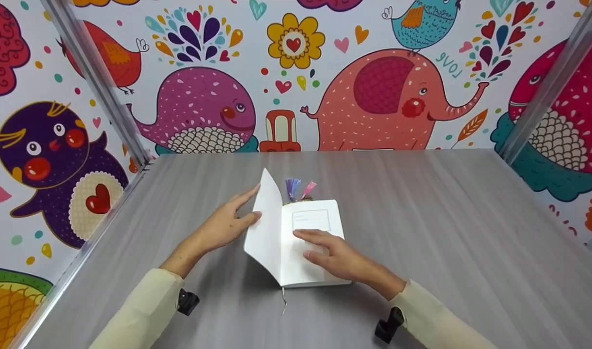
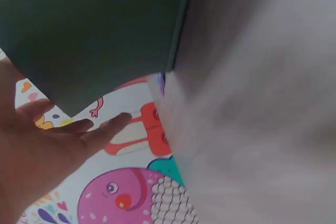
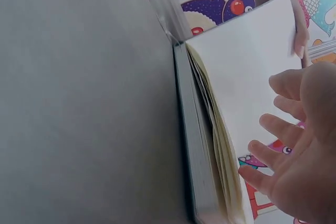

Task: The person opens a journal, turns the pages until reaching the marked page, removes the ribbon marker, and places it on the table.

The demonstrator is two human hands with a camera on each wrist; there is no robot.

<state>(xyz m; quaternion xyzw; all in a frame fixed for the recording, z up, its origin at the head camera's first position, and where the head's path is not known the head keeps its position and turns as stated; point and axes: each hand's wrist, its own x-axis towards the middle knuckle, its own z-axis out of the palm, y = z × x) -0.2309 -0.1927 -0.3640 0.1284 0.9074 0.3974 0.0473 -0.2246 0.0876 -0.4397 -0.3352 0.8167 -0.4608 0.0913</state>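
The backdrop point(image 1: 250, 43) shows mirrored "LOVE" point(image 1: 449, 65); page print point(image 1: 310, 219) is illegible.

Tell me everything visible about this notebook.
The notebook lies open on the table, its dark green cover tilted up, white inside. The white page bears a printed box; paper edges look cream. Bluish and pink tassels show at the top, a thin ribbon at the bottom. The left hand touches the cover; the right hand is over the page, contact unclear.

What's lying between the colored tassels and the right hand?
In the head view, the top part of the notebook's right page, with its printed box, lies between the tassels and the right hand.
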